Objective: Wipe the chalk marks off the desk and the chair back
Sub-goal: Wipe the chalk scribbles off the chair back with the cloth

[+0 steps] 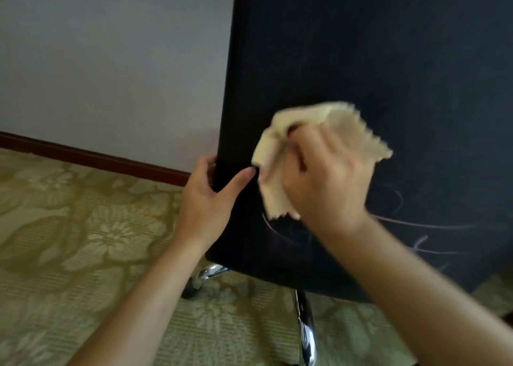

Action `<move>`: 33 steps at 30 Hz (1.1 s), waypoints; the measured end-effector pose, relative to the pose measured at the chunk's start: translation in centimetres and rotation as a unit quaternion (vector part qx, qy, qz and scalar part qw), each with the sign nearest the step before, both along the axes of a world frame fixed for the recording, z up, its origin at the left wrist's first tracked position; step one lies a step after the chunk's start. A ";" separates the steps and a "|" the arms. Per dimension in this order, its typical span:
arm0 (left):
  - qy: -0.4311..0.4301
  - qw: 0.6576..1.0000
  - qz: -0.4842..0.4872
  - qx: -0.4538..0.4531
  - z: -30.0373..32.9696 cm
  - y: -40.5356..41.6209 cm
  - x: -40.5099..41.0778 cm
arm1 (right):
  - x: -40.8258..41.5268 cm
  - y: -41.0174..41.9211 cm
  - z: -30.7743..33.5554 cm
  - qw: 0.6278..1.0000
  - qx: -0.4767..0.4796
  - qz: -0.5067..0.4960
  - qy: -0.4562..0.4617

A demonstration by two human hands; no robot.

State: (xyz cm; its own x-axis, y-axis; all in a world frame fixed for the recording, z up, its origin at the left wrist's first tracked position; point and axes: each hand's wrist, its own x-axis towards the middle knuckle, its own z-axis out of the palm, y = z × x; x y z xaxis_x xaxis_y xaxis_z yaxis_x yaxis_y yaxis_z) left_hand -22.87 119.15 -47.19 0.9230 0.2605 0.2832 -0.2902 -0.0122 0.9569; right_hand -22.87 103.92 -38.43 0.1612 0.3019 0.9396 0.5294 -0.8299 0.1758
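On chair back [361, 60]: right hand [327, 176] clutches cloth [280, 154]; left hand [206, 199] grips edge; chalk marks [416, 225] unreadable.

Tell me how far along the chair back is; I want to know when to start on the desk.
Done: the upper chair back looks nearly clean, with only faint smears. In hand: the right hand rubs a cloth mid-panel while the left hand grips the edge. Left: chalk lines low down, right of and under the cloth. The desk isn't in view.
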 end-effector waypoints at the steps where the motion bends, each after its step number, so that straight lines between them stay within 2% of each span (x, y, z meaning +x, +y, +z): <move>1: -0.004 1.000 0.003 -0.001 0.0 0.0 -0.1 | -0.8 0.1 -3.2 0.999 -0.032 -0.006 0.035; 4: -0.014 1.000 0.010 0.008 -0.1 -0.3 -0.6 | -4.3 -0.7 -13.0 0.974 -0.129 -0.016 0.188; 6: -0.017 1.000 0.005 0.017 0.0 -0.4 -0.9 | -4.7 -1.6 -15.1 0.965 -0.122 -0.011 0.234; 8: -0.017 1.000 0.006 0.023 0.0 -0.6 -1.0 | -4.1 -1.6 -12.9 0.975 -0.077 -0.009 0.207; 10: -0.015 1.000 0.009 0.026 -0.2 -1.1 -1.4 | -3.3 -1.3 -8.8 0.991 0.009 -0.007 0.135; 12: -0.018 0.999 0.016 0.027 -0.4 -1.6 -1.8 | -2.1 -1.1 -4.4 0.992 0.109 0.020 0.065; 14: -0.017 0.999 0.017 0.026 -0.5 -2.0 -2.2 | -1.6 -0.8 -2.7 0.987 0.158 0.026 0.026; 16: -0.019 0.999 0.026 0.031 -0.3 -2.3 -2.5 | -2.5 -0.6 -5.0 0.990 0.127 0.024 0.052; 19: -0.026 0.998 0.036 0.034 -0.1 -2.6 -3.0 | -5.4 -1.7 -12.5 0.982 0.027 -0.012 0.188; 21: -0.026 0.998 0.032 0.037 0.0 -2.6 -3.1 | -6.5 -2.8 -14.5 0.970 -0.008 -0.032 0.243; 23: -0.026 0.998 0.031 0.040 0.2 -2.5 -3.1 | -6.1 -3.2 -12.5 0.974 0.027 -0.039 0.220; 26: -0.023 0.999 0.022 0.023 0.2 -2.8 -3.3 | -4.0 -3.3 -4.2 0.982 0.159 -0.023 0.100; 29: -0.029 0.999 0.019 0.001 0.0 -3.3 -3.8 | -2.4 -3.6 2.6 0.977 0.214 0.007 0.015; 31: -0.030 0.999 0.027 0.003 0.1 -3.5 -3.9 | -3.0 -2.9 1.0 0.981 0.192 0.014 0.022; 33: -0.031 0.999 0.042 0.009 0.1 -3.5 -3.8 | -4.4 -2.4 -4.9 0.991 0.104 0.015 0.081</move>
State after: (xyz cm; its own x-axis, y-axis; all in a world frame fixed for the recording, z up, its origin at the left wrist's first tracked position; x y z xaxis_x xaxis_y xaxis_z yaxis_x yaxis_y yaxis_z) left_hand -26.66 115.63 -47.09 0.8792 0.3296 0.3439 -0.3453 -0.0565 0.9368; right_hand -27.32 101.54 -43.35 0.3098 0.1106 0.9443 0.5617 -0.8226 -0.0880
